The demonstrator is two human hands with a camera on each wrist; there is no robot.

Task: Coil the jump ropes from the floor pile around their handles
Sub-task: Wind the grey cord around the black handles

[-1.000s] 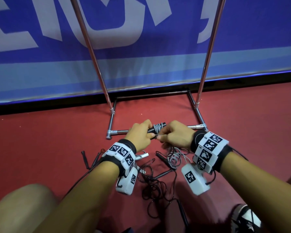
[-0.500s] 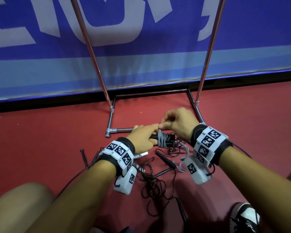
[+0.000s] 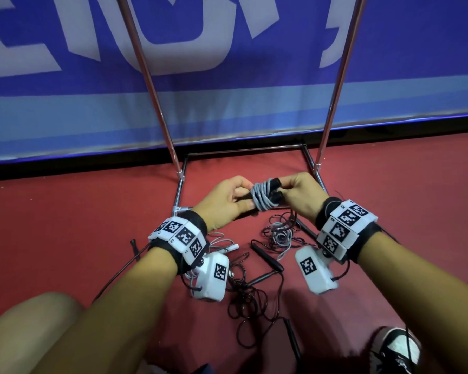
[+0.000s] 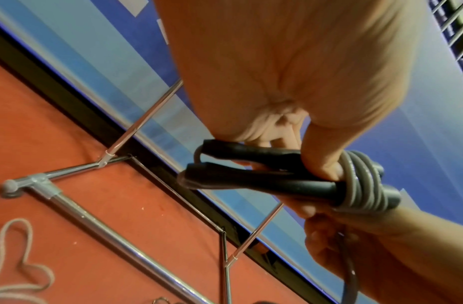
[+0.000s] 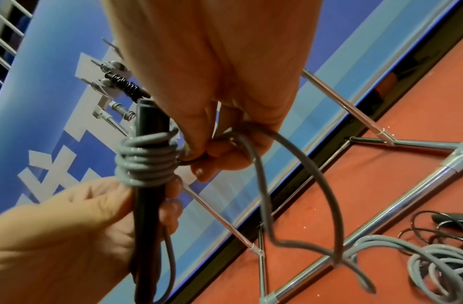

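Observation:
My left hand (image 3: 227, 201) grips two black handles (image 4: 251, 170) held side by side, thumb pressed on top. Grey rope (image 3: 262, 197) is wound several turns around the handles (image 5: 147, 160) near their far end. My right hand (image 3: 295, 193) pinches the loose grey rope (image 5: 251, 148) just beside the coil, and the strand drops in a loop to the floor. The uncoiled remainder of the grey rope (image 3: 280, 236) lies in a heap on the red floor below my hands. A black rope (image 3: 243, 295) with black handles (image 3: 266, 256) lies tangled between my forearms.
A chrome rack base (image 3: 181, 209) and its two slanted uprights (image 3: 152, 85) stand just behind my hands, against a blue banner wall (image 3: 227, 63). A white-handled rope (image 3: 227, 248) lies under my left wrist. My knee (image 3: 25, 333) and shoe (image 3: 395, 349) frame the floor pile.
The bundle has been lifted up and away from the floor. The grey coil has gained turns as my right hand came round from above to the right end of the handles.

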